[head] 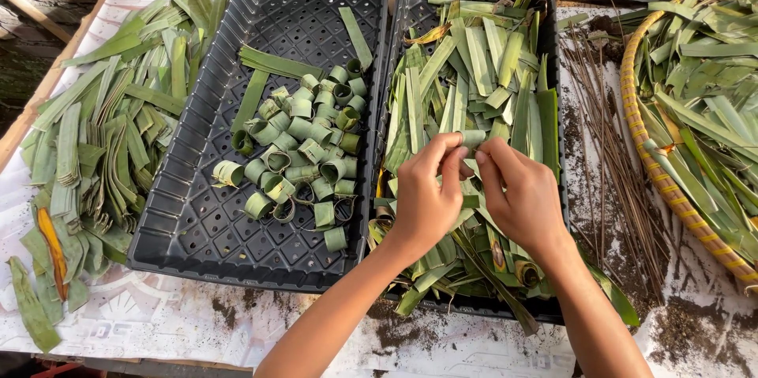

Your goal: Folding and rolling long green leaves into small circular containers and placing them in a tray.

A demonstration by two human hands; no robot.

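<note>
looking down from head height at two bare hands meeting over a black plastic tray. the left hand (426, 200) and the right hand (521, 196) both pinch a short green leaf strip (472, 139) between thumb and fingertips, fingers closed on it, the strip curled into a small loop just above the right tray (553, 54). that tray is heaped with flat cut leaf strips (466, 70), pale green and lying in all directions.

just to its left, touching side by side, sits a second black tray (197, 220) with a perforated floor. it holds a cluster of finished leaf rings (304, 149), small rolled green loops, plus a few loose long strips toward the far end.

on the far left of the surface (158, 315) lies a spread of folded leaf offcuts (103, 133). to the right of the trays is a scatter of thin brown leaf ribs (608, 149) and dark crumbs, and at the right edge a round woven basket (655, 173) full of long green leaves.
</note>
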